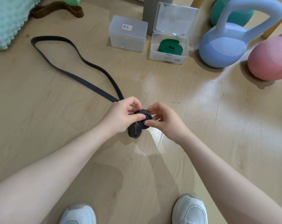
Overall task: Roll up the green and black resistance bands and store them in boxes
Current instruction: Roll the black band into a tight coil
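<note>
Head view: pinching a half-rolled black band [139,122] between left hand [124,114] and right hand [163,121], near centre, loose loop trailing far left over the floor [201,110]. Lying coiled in the open box [168,52], far right: green band [170,46]. Standing shut just left: labelled box [128,33].

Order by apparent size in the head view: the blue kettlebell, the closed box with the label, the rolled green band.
1. Blue kettlebell, clearly the largest.
2. Closed box.
3. Green band, smallest, lying inside the open box.
</note>
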Demonstrator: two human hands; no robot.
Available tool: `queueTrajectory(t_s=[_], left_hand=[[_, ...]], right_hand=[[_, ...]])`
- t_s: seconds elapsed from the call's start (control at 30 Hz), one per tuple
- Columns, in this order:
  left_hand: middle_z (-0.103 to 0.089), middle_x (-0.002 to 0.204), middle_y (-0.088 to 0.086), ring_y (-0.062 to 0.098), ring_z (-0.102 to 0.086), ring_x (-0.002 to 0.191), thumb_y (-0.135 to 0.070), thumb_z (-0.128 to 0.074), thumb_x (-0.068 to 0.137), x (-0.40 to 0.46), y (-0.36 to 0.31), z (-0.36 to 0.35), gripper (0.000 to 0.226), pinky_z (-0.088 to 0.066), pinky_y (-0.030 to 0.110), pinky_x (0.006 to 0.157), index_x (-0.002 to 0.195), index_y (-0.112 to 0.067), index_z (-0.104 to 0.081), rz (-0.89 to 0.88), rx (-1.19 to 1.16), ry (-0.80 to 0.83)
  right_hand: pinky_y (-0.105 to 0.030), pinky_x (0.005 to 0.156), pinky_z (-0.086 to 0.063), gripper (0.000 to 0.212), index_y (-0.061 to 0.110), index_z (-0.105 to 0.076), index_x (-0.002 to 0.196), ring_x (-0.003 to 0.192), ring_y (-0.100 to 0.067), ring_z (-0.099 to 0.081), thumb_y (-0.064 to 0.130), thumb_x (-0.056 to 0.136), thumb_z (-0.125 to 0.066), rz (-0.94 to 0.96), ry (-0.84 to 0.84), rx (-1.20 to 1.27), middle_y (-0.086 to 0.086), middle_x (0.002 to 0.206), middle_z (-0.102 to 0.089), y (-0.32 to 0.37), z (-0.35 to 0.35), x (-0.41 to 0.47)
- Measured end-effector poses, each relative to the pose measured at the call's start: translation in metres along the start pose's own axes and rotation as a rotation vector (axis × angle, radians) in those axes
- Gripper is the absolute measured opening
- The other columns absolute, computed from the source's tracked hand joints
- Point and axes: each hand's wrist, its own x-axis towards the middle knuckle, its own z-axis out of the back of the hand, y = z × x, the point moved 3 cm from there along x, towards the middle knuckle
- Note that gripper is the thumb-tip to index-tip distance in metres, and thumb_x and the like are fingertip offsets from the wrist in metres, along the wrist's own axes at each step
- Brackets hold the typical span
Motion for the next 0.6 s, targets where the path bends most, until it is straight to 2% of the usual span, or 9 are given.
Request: queueTrajectory(t_s=[0.07, 0.13, 0.23, 0.3, 0.4, 0.5, 0.6], left_hand=[[-0.071, 0.082, -0.001, 0.011, -0.069, 0.080, -0.017, -0.072, 0.078, 0.001, -0.002, 0.000, 0.029, -0.051, 0.025, 0.078, 0.077, -0.028, -0.045, 0.015, 0.022, 0.016], [-0.070, 0.080, -0.003, 0.011, -0.067, 0.077, -0.019, -0.073, 0.077, 0.003, -0.003, 0.000, 0.027, -0.050, 0.026, 0.074, 0.076, -0.026, -0.046, 0.036, -0.038, -0.025], [-0.064, 0.087, -0.004, 0.017, -0.065, 0.083, -0.022, -0.073, 0.076, 0.004, -0.004, -0.002, 0.019, -0.053, 0.031, 0.075, 0.078, -0.028, -0.055, 0.049, -0.092, -0.112], [-0.063, 0.096, -0.002, 0.016, -0.066, 0.089, -0.018, -0.071, 0.078, 0.003, -0.006, -0.007, 0.023, -0.055, 0.033, 0.079, 0.086, -0.034, -0.057, 0.056, -0.144, -0.078], [-0.065, 0.100, 0.001, 0.017, -0.067, 0.088, -0.015, -0.070, 0.078, 0.001, -0.009, -0.012, 0.027, -0.053, 0.029, 0.073, 0.091, -0.035, -0.057, 0.068, -0.217, -0.081], [-0.065, 0.097, -0.001, 0.015, -0.065, 0.086, -0.014, -0.071, 0.078, 0.000, -0.010, -0.015, 0.022, -0.050, 0.024, 0.067, 0.089, -0.030, -0.059, 0.094, -0.281, -0.151], [-0.065, 0.095, -0.002, 0.013, -0.066, 0.086, -0.012, -0.071, 0.078, 0.000, -0.011, -0.017, 0.021, -0.053, 0.021, 0.070, 0.089, -0.026, -0.060, 0.098, -0.303, -0.178]], right_hand=[[-0.026, 0.062, -0.047, 0.025, 0.022, -0.054, 0.083, 0.064, -0.008, -0.056, 0.008, 0.076, -0.073, -0.024, -0.008, 0.076, 0.000, 0.090, -0.066, -0.001, -0.004, 0.003], [-0.019, 0.058, -0.045, 0.024, 0.017, -0.053, 0.084, 0.060, -0.007, -0.057, 0.000, 0.078, -0.069, -0.034, -0.030, 0.243, -0.002, 0.085, -0.065, 0.000, -0.003, 0.003], [-0.017, 0.060, -0.048, 0.025, 0.017, -0.054, 0.090, 0.068, -0.013, -0.062, -0.004, 0.081, -0.064, -0.029, -0.103, 0.415, -0.003, 0.085, -0.065, 0.000, 0.001, 0.002], [-0.022, 0.067, -0.051, 0.025, 0.019, -0.055, 0.096, 0.075, -0.017, -0.064, -0.003, 0.084, -0.060, -0.047, -0.152, 0.600, -0.004, 0.087, -0.065, -0.004, 0.003, 0.000], [-0.023, 0.075, -0.053, 0.024, 0.017, -0.054, 0.097, 0.082, -0.019, -0.064, -0.005, 0.087, -0.055, -0.098, -0.158, 0.887, -0.005, 0.088, -0.066, -0.009, 0.002, -0.002], [-0.018, 0.072, -0.054, 0.025, 0.017, -0.051, 0.097, 0.080, -0.017, -0.062, -0.006, 0.088, -0.052, -0.158, -0.166, 1.145, -0.007, 0.090, -0.062, -0.014, -0.010, -0.004], [-0.016, 0.068, -0.054, 0.025, 0.017, -0.052, 0.096, 0.080, -0.016, -0.061, -0.006, 0.088, -0.051, -0.186, -0.193, 1.281, -0.009, 0.093, -0.061, -0.017, -0.017, -0.003]])
